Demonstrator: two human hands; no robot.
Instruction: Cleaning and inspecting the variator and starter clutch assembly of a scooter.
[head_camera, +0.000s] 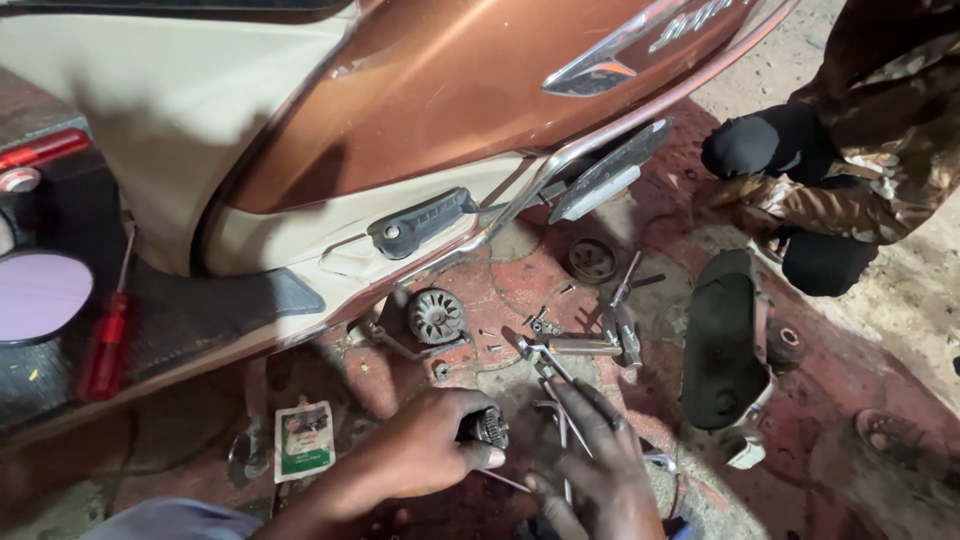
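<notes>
The left hand (425, 450) is closed around a small dark ribbed metal part (487, 430), held just above the stained red-and-grey paved ground (520, 275). The right hand (600, 465) lies flat, fingers spread, over a cluster of slim steel spanners and rods (562, 425) on the ground; whether it grips any of them cannot be determined. Directly ahead stands a brown-and-cream scooter (440, 90) with a black folding footrest (420, 222). Below its body sits a round finned grey metal fan wheel (436, 315). A black plastic engine cover (722, 340) lies to the right. A red-handled screwdriver (105, 345) rests on the scooter's black floorboard (200, 315). Another person's crouched legs in patterned trousers (850, 190) appear at upper right.
</notes>
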